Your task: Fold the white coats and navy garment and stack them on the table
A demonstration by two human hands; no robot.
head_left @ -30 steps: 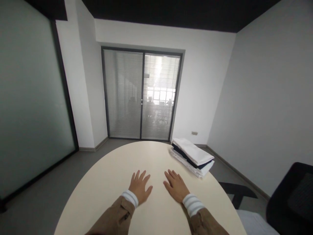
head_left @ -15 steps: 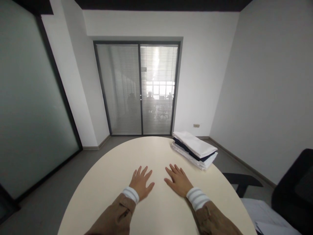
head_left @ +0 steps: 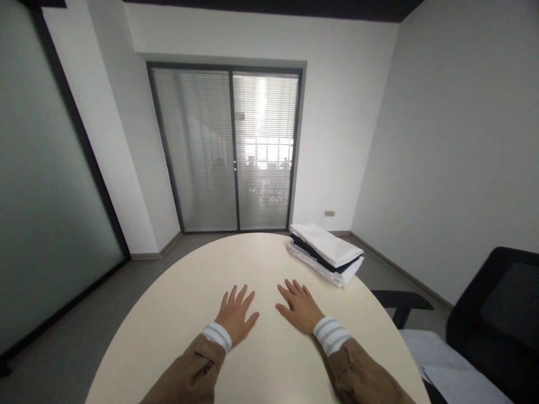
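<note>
"Folded cloths (head_left: pixel 326 244) on a round table (head_left: pixel 252 255): what leads to them, reading from the left?"

"Frosted glass panel (head_left: pixel 46 196) first, then blind-covered glass doors (head_left: pixel 197 157) beyond the table. Next, the person's left hand (head_left: pixel 236 318), palm down, fingers spread, thumb out."

"And the right hand (head_left: pixel 303 310)?"

"Palm down too, fingers fanned, thumb apart, near the cloths but not touching them."

"The cloths themselves?"

"White above and below a navy layer, stacked at the table's far right edge. Past them stands a black mesh-backed chair (head_left: pixel 497 314) bearing pale sheets (head_left: pixel 446 359)."
</note>
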